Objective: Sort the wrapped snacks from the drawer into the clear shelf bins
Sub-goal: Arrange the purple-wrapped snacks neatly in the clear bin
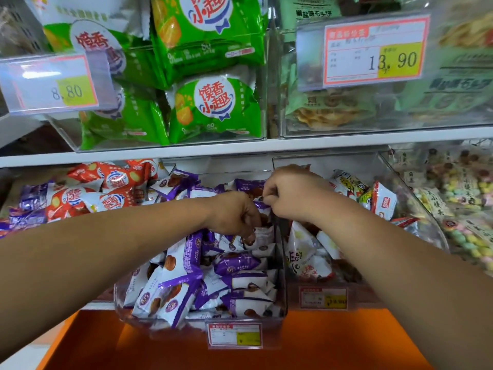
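Both hands were up in the middle bin [282, 295], a clear one on the low shelf. Bare arms came in from 7 & 5 o'clock.

The right hand [289, 193] sat near the bin's 1 o'clock corner. Its fingers were curled tight, pinching the top edge of a purple pack [264, 209] betw. thumb & fingers. The left hand [234, 213] was just beside it, at its 8 o'clock, almost touching. Its fingers were curled down into the pile by that same pack. Couldn't tell if they gripped it or only touched it.

The purple snacks [186, 263] filled that bin: white & purple wrappers w/ a brown cookie pic, lying every which way. A small tag [234, 334] hung on the bin's front at 6 o'clock.

Other stuff:
- Right bin [352, 162], at 3 o'clock, side by side w/ the middle one. It held white packs [306, 252].
- Red packs [112, 182] at 10 o'clock, mixed w/ some purple ones.
- Bags of tiny pastel sweets [466, 209], far out at 3 o'clock.
- Green packs [216, 108] at 12 o'clock, in a clear bin one shelf up.
- 8.80 tag [53, 84] at 10 o'clock and 13.90 tag [373, 49] at 1 o'clock, both up top.
- Orange panel [320, 343] at 6 o'clock, under the bins.
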The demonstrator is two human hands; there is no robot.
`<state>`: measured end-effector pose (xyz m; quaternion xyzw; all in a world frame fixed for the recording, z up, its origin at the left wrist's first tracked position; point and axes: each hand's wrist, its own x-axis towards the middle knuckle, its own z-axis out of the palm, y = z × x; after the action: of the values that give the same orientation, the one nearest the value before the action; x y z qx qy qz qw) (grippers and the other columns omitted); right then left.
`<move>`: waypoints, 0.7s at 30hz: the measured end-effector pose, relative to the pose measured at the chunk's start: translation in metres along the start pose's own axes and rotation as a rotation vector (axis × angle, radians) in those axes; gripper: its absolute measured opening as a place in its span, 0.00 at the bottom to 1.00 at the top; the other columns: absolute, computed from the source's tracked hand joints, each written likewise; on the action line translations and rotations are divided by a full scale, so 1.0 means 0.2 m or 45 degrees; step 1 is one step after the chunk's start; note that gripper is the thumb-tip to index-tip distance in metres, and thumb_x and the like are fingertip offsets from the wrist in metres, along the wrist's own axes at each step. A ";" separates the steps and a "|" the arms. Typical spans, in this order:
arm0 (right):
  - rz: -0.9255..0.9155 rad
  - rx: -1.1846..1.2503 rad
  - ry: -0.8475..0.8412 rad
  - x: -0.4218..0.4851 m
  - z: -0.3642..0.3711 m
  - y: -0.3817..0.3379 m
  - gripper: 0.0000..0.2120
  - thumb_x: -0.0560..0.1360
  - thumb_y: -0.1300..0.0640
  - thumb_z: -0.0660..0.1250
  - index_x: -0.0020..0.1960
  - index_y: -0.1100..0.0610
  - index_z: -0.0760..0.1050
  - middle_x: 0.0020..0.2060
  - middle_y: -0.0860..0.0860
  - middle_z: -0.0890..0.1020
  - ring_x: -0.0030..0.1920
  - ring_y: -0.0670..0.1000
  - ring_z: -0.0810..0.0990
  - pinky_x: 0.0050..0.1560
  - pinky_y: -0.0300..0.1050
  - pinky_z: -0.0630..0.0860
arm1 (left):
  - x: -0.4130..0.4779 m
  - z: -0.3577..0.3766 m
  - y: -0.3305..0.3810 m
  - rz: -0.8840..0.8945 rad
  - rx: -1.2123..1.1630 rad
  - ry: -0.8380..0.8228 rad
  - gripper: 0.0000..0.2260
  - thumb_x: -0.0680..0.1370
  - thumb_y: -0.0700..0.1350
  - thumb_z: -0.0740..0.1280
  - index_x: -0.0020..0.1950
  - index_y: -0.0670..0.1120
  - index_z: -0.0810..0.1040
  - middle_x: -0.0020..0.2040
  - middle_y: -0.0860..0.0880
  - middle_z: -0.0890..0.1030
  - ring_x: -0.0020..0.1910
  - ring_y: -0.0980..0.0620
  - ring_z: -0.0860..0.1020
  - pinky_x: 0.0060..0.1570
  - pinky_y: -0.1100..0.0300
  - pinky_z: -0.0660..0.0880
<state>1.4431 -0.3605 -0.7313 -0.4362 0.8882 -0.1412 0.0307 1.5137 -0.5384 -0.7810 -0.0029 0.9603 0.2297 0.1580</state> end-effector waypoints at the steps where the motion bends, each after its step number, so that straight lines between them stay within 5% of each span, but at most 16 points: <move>1: 0.008 0.048 0.004 -0.01 0.01 0.02 0.04 0.76 0.51 0.69 0.44 0.46 0.82 0.46 0.43 0.82 0.47 0.49 0.80 0.46 0.43 0.76 | 0.00 0.00 0.00 0.000 -0.005 0.019 0.07 0.73 0.44 0.79 0.49 0.53 0.86 0.44 0.54 0.87 0.44 0.54 0.85 0.50 0.52 0.82; 6: -0.010 0.121 0.015 -0.04 0.05 0.03 0.04 0.76 0.50 0.69 0.45 0.46 0.82 0.43 0.43 0.82 0.45 0.48 0.78 0.56 0.47 0.65 | -0.02 -0.03 -0.02 -0.005 -0.103 0.011 0.10 0.74 0.43 0.78 0.53 0.53 0.84 0.46 0.54 0.87 0.47 0.54 0.85 0.53 0.53 0.82; 11: 0.021 0.271 0.039 -0.03 0.09 0.03 0.01 0.74 0.51 0.74 0.43 0.45 0.83 0.44 0.42 0.82 0.49 0.48 0.79 0.66 0.53 0.72 | -0.04 -0.04 -0.01 0.002 -0.062 0.000 0.13 0.77 0.47 0.76 0.61 0.53 0.82 0.45 0.56 0.87 0.47 0.55 0.84 0.51 0.59 0.80; 17: 0.071 0.570 0.161 -0.04 0.16 0.07 0.03 0.73 0.53 0.77 0.45 0.45 0.85 0.49 0.42 0.84 0.56 0.47 0.80 0.60 0.48 0.78 | -0.01 -0.02 0.02 -0.053 -0.034 0.082 0.11 0.73 0.44 0.79 0.47 0.59 0.80 0.44 0.55 0.86 0.46 0.55 0.84 0.50 0.58 0.81; 21: 0.030 0.564 0.180 -0.04 0.16 0.09 0.02 0.74 0.50 0.76 0.44 0.44 0.84 0.46 0.41 0.83 0.50 0.46 0.80 0.56 0.50 0.79 | 0.02 0.01 0.02 -0.066 0.011 0.028 0.10 0.72 0.45 0.79 0.51 0.54 0.84 0.44 0.57 0.86 0.45 0.57 0.84 0.50 0.57 0.82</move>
<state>1.4400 -0.3523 -0.7680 -0.3974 0.8405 -0.3625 0.0653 1.5111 -0.5332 -0.7820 -0.0296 0.9626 0.2212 0.1533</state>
